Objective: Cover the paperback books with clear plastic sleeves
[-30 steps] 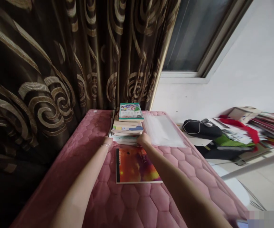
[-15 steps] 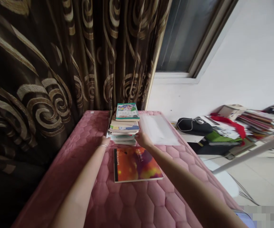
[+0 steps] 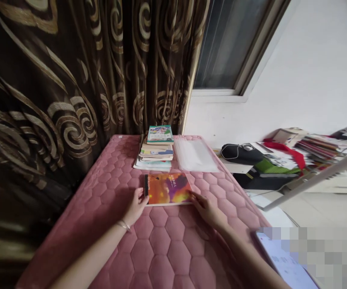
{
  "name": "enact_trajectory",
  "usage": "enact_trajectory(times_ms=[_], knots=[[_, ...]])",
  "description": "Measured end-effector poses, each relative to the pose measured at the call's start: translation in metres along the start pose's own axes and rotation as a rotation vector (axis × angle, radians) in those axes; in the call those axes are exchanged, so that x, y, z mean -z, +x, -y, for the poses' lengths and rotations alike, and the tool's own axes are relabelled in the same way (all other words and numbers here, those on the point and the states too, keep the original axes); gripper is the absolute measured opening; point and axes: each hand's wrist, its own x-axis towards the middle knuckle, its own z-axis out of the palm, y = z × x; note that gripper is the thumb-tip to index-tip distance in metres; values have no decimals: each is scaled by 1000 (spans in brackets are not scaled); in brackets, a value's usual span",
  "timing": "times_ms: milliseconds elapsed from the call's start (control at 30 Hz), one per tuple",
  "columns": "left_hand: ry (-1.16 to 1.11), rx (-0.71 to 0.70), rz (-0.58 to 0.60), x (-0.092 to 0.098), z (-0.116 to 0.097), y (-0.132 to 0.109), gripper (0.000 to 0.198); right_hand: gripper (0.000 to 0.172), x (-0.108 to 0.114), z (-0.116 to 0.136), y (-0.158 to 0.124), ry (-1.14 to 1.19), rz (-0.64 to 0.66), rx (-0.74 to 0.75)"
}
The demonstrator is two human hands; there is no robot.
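Note:
An orange and purple book [image 3: 169, 189] lies flat on the pink quilted mattress [image 3: 161, 257], its dark spine to the left. My left hand [image 3: 137, 204], a bangle on its wrist, grips the book's lower left edge with the thumb on the cover. At the lower right corner, my right hand [image 3: 202, 205] pinches the book between thumb and fingers. Just beyond it stands a stack of books [image 3: 155, 154], topped by a green-edged book [image 3: 160, 135]. The undersides of my fingers are hidden.
Clear plastic sheets [image 3: 195, 155] lie right of the stack. A patterned curtain [image 3: 80, 120] hangs along the left and back. Off the mattress's right side are a black pouch [image 3: 236, 153], piled papers and a slanted white pole [image 3: 311, 174]. A lit phone [image 3: 281, 257] sits at lower right.
Both hands have left the sides of the book stack and come back toward me, taking hold of the orange book's sides. The phone shows more fully as the view shifts.

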Motion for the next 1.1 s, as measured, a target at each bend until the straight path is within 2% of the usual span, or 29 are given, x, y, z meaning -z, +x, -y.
enact_trajectory(times_ms=[100, 200, 400, 633, 767, 967, 1033, 1100], knots=[[-76, -72, 96, 4, 4, -29, 58, 43, -8, 13, -10, -2, -35, 2], [-73, -90, 88, 9, 5, -28, 69, 48, -17, 18, -12, 29, -75, 14], [74, -36, 15, 20, 8, -11, 55, 46, -28, 16, -7, -12, -101, -6], [142, -268, -79, 22, 22, -10, 40, 44, -35, 4, -1, -17, -117, 11], [354, -375, -110, 24, 25, -8, 36, 40, -38, -1, -2, -39, -147, 43], [664, -539, -207, 23, 19, -15, 31, 37, -42, -3, -1, -34, -165, 199], [735, -606, -177, 20, 12, -21, 31, 37, -42, -4, -1, -35, -173, 213], [802, -659, -80, 17, 4, -26, 34, 37, -41, -4, -4, -65, -192, 230]])
